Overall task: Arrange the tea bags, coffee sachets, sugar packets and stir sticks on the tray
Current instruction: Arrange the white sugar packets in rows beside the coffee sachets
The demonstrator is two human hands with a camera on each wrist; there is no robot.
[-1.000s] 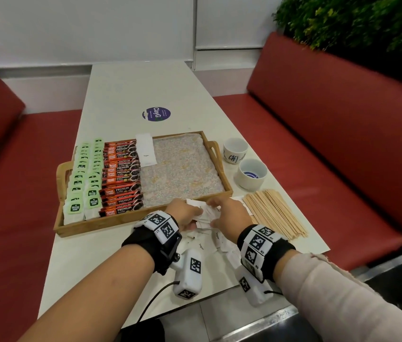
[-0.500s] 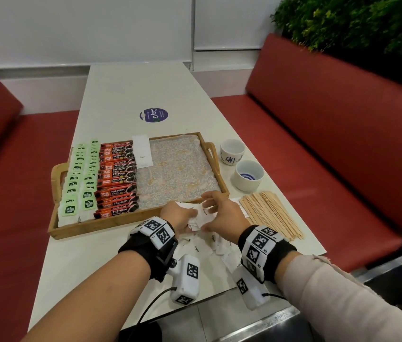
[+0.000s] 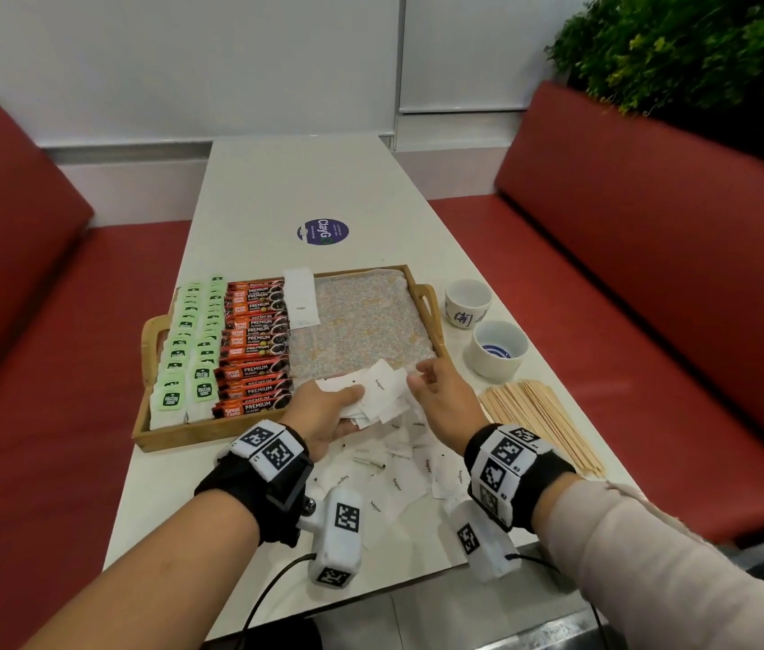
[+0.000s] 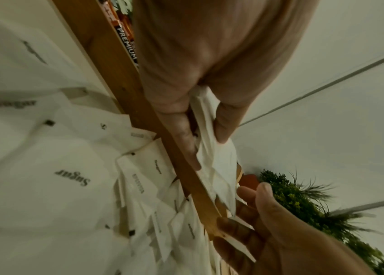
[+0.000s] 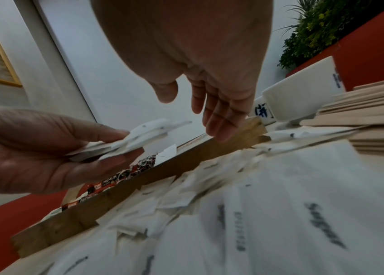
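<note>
A wooden tray [image 3: 183, 433] holds rows of green tea bags [image 3: 187, 349] at its left and orange coffee sachets [image 3: 255, 349] beside them. One white sugar packet [image 3: 301, 297] lies at the tray's far middle. My left hand [image 3: 328, 410] grips a fanned bunch of sugar packets [image 3: 380, 389] just above the tray's near rim, thumb on top [image 4: 223, 130]. My right hand [image 3: 436, 391] hovers beside the bunch with relaxed fingers [image 5: 219, 119], holding nothing. Loose sugar packets [image 3: 398, 480] lie on the table below both hands. Wooden stir sticks [image 3: 539, 419] are piled at the right.
Two white cups [image 3: 468, 302] [image 3: 497, 349] stand right of the tray. The tray's patterned liner [image 3: 361, 326] is bare on its right half. A round purple sticker [image 3: 322, 231] marks the table farther off. Red benches [image 3: 652, 255] flank the table.
My left hand has lifted the bunch of sugar packets up over the tray's near rim. My right hand has let go of the packets and drawn a little to the right.
</note>
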